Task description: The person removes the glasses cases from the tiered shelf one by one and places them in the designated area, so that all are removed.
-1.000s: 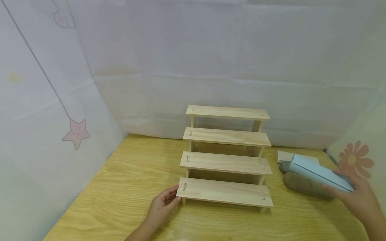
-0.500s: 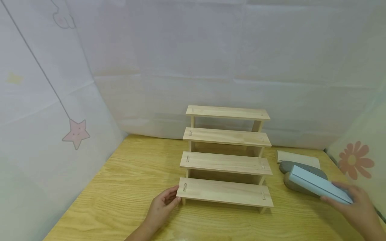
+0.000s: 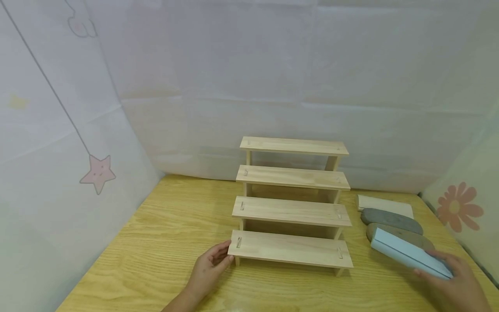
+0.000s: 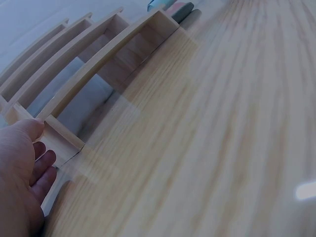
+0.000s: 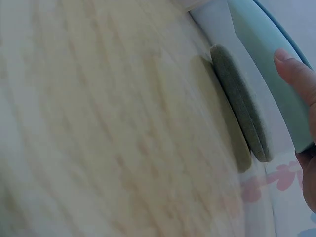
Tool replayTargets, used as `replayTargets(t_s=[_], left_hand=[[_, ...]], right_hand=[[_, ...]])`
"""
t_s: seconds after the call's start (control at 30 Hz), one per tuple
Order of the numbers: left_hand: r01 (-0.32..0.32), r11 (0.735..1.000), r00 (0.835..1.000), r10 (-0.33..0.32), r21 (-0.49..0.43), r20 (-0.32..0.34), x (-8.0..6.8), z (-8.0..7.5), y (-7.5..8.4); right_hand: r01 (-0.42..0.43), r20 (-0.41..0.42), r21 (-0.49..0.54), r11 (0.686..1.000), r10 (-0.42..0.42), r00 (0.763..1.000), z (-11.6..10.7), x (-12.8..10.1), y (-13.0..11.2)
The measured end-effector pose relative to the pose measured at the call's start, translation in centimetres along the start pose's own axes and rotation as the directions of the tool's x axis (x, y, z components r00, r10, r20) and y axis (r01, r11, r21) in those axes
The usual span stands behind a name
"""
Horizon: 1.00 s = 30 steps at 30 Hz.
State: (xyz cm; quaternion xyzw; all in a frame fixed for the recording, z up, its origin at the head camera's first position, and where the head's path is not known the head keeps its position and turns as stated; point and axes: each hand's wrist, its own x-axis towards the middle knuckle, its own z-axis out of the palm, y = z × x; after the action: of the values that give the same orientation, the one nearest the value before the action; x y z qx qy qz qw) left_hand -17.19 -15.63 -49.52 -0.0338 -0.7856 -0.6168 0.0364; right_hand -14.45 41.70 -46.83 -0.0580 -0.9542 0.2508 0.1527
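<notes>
A pale wooden stepped rack (image 3: 292, 203) with several shelves stands mid-table. My left hand (image 3: 210, 264) rests against the left end of its lowest shelf (image 3: 290, 249), thumb on the edge, fingers relaxed; the left wrist view shows the same left hand (image 4: 22, 168) at the shelf's end (image 4: 57, 136). At the right, my right hand (image 3: 460, 277) grips a long light-blue box (image 3: 409, 252) by its near end, held low above the table. In the right wrist view a fingertip (image 5: 296, 74) lies on the blue box (image 5: 269, 54).
Two flat grey oval cases (image 3: 391, 220) lie on the wooden table (image 3: 163, 242) right of the rack, seen edge-on as grey ovals (image 5: 242, 108) in the right wrist view. A cream flat box (image 3: 383, 204) lies behind them. White fabric walls with a star (image 3: 98, 172) and flower (image 3: 459, 208) enclose the table.
My right hand has carried the blue box down and toward me, off the grey cases. The left hand and rack have not moved.
</notes>
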Motion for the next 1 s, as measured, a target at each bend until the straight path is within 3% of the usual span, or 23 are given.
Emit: replayTargets(t_s=[0.3,0.6,1.0], left_hand=[[-0.006,1.0,1.0,0.006,0.0,-0.001,0.0,0.0,0.0],[-0.019,1.0,1.0,0.019,0.008,-0.012,0.0,0.1,0.0],[-0.013,1.0,1.0,0.013,0.006,-0.005,0.0,0.0,0.1]], right_hand=[[-0.066,0.094,0.014,0.998,0.064,0.994,0.9,-0.7,0.4],[-0.045,0.081,0.022,0.999,0.043,0.996,1.3,-1.0,0.7],[-0.092,0.096,-0.01,0.996,0.093,0.991,1.7,-1.1,0.8]])
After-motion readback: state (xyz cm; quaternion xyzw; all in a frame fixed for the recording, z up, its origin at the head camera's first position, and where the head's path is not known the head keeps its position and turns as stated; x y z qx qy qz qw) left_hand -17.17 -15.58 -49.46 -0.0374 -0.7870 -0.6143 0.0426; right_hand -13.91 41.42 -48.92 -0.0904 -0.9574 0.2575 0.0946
